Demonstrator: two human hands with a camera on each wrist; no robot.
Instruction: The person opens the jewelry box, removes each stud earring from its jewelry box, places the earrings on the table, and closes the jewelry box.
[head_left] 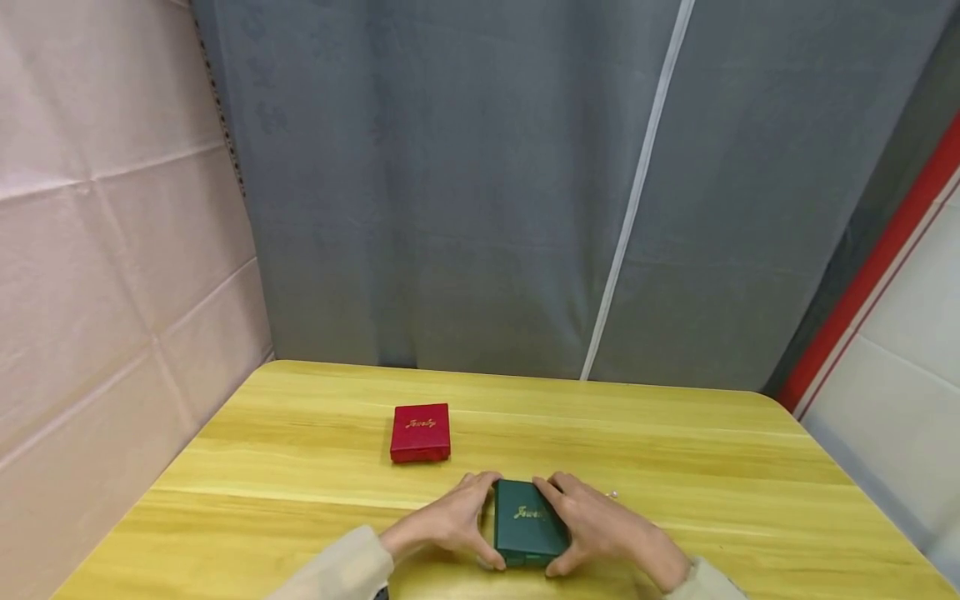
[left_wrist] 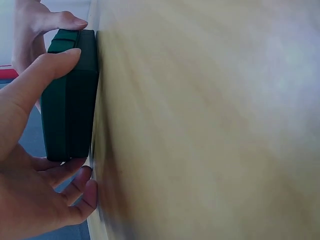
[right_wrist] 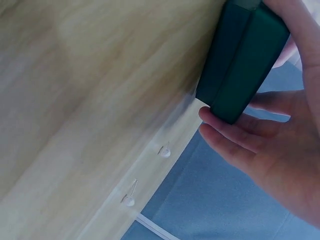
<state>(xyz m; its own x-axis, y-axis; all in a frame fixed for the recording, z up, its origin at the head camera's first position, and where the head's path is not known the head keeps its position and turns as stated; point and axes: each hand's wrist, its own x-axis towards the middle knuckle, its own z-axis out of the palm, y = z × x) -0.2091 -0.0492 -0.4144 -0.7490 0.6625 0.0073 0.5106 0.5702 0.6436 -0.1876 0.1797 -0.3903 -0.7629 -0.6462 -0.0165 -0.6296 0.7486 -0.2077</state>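
A dark green jewelry box point(head_left: 525, 532) with gold lettering on its lid lies closed near the front of the table. My left hand point(head_left: 457, 515) grips its left side, thumb at the near corner and fingers at the far one. From the right, my right hand point(head_left: 600, 523) holds the same box, its thumb at the near edge and fingertips at the far corner. In the left wrist view the box point(left_wrist: 82, 105) appears edge-on, with both thumbs on its near side. Just past the right hand lie two small pearl-like earrings, one earring point(right_wrist: 164, 151) nearer the box, the other earring point(right_wrist: 129, 201) farther off.
A closed red jewelry box point(head_left: 420, 433) sits farther back to the left on the yellow wooden table point(head_left: 300, 467). A grey curtain point(head_left: 465, 208) hangs behind the table's far edge. Pale cloth point(head_left: 112, 292) covers the left side, and a white panel stands at right.
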